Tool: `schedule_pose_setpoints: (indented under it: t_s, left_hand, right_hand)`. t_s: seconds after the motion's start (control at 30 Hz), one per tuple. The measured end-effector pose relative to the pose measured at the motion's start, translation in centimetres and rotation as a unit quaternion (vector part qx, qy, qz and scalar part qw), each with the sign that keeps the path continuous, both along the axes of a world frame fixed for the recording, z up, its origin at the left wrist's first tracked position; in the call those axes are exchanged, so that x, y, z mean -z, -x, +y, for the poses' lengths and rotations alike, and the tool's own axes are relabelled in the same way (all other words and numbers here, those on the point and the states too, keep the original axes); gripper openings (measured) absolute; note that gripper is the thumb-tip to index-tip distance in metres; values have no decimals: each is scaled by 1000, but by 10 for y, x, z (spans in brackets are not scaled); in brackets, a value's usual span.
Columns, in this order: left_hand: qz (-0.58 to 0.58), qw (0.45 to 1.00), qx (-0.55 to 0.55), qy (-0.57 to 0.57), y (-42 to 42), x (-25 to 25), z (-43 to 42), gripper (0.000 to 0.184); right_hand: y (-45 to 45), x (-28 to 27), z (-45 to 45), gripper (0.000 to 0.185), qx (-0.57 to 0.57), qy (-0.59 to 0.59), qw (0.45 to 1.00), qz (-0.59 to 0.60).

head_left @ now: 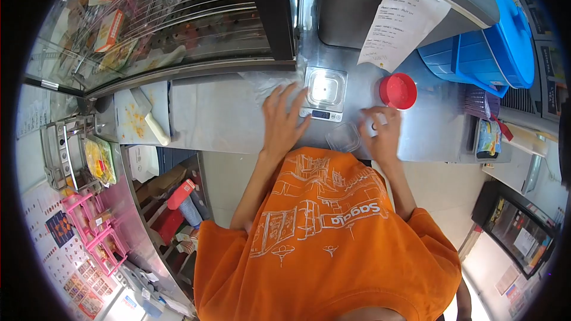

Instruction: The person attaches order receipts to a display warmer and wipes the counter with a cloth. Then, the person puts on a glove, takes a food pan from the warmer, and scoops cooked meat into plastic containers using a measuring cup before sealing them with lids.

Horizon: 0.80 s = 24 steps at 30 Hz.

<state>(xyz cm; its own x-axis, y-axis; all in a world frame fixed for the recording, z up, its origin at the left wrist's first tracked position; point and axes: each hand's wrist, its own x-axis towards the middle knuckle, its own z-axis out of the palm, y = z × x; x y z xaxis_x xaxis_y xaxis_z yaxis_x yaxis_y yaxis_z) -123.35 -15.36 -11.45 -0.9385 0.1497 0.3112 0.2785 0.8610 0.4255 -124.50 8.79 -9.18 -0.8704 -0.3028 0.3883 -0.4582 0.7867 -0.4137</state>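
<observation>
A small digital scale (322, 115) lies on the steel counter (226, 116) in front of me. On its platform is a shiny, clear-looking rounded square piece (325, 89). My left hand (284, 120) is at the scale's left edge, fingers spread, with clear plastic film (262, 83) behind it. Over the counter to the right, my right hand (382, 135) has its fingers apart and slightly bent, with a ring on one. Just left of it is a clear plastic tub or lid (343, 137); I cannot tell if they touch. A red bowl (398, 91) stands beyond the right hand.
A knife (150, 117) lies on a stained white cutting board (126, 116) at left. A glass display case (178, 24) borders the counter's far left side. A handwritten paper (401, 24) hangs at the back, near a blue bucket (476, 53) and purple basket (479, 104).
</observation>
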Motion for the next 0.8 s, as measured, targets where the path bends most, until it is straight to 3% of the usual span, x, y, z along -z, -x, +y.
schedule_pose_setpoints:
  t_s: [0.1,0.2,0.47,0.67,0.8]
  left_hand:
    - [16,994,-110,-5,-14,2,-20,56]
    - [4,978,-177,-111,-20,11,-35,49]
    - [18,957,-187,-222,-12,7,-44,16]
    - [18,949,-237,-206,-42,-31,-57,18]
    - [-10,944,-279,-176,-76,-56,-57,22]
  right_hand:
    - [-19,21,-18,33,-35,-83,994,-62]
    - [-27,31,-24,36,-33,-115,989,-86]
    - [-27,45,-30,34,-86,-214,973,2]
    - [-18,30,-30,30,-119,-214,970,-14]
    - [-25,3,-41,32,-117,-130,984,-8]
